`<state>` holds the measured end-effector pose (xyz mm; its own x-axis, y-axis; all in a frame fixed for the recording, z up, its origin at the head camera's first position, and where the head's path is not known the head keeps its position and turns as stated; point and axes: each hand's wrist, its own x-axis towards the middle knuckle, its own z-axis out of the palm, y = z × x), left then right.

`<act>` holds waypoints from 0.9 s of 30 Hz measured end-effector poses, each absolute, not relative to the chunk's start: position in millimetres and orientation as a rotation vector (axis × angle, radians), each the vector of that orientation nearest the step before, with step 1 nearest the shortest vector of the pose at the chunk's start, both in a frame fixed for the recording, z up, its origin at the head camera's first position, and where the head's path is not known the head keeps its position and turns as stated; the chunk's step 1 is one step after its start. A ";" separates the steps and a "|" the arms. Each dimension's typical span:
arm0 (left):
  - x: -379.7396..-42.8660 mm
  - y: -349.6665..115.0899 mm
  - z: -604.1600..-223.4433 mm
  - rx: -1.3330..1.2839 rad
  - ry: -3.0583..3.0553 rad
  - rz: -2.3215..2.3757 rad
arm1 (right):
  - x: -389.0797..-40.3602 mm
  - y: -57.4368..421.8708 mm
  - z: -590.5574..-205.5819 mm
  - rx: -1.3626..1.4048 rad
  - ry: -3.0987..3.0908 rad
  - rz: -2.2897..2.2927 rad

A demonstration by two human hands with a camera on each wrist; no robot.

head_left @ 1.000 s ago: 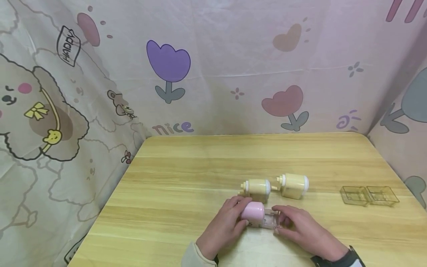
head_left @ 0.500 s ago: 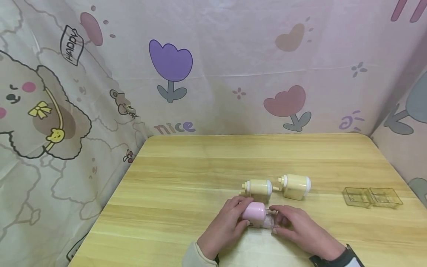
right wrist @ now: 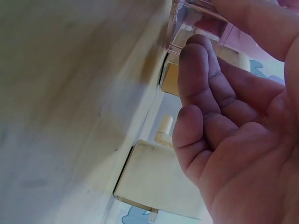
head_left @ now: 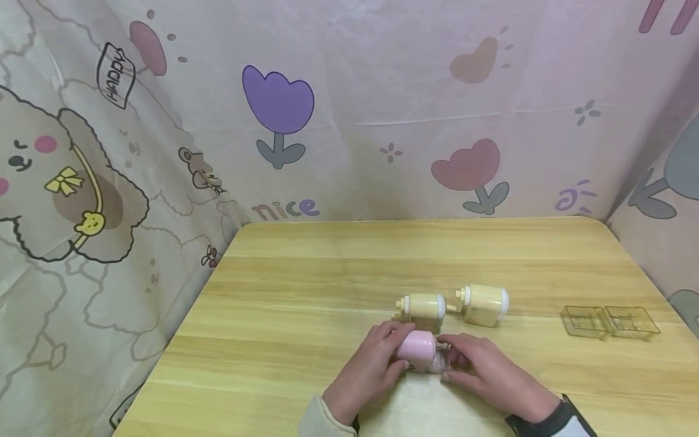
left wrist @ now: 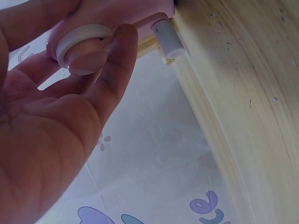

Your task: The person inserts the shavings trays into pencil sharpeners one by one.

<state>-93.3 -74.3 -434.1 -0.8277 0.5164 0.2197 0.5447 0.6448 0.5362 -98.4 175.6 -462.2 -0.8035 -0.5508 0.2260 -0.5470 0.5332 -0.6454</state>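
Note:
My left hand (head_left: 368,371) grips a pink hand-crank pencil sharpener (head_left: 418,346) from its left side, near the front of the table. In the left wrist view its fingers surround the pink knob with a white collar (left wrist: 86,53); the crank handle (left wrist: 168,41) sticks out beside it. At the sharpener's right end, my right hand (head_left: 488,369) pinches the clear shavings drawer (head_left: 439,363) between thumb and fingers. Most of the drawer sits inside the body, with a short length showing. The other right fingers are loosely bent in the right wrist view.
Just behind the pink sharpener stands a yellow sharpener (head_left: 425,307), with another yellow sharpener (head_left: 483,305) to its right. Two transparent yellow drawers (head_left: 585,321) lie side by side at the table's right. A printed cloth (head_left: 355,170) hangs behind the wooden table (head_left: 306,261).
My right hand has moved left, sliding the clear drawer further into the pink sharpener. The left hand keeps its grip in the same place.

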 end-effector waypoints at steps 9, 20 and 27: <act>-93.5 -74.8 -435.0 -0.908 -2.803 -0.959 | -100.7 170.9 -459.3 -1.022 2.733 -1.159; -93.2 -74.2 -435.1 -0.906 -2.809 -0.958 | -103.2 167.4 -458.8 -1.065 2.763 -1.143; -93.1 -74.6 -434.8 -0.909 -2.812 -0.957 | -103.4 166.0 -458.1 -1.085 2.799 -1.113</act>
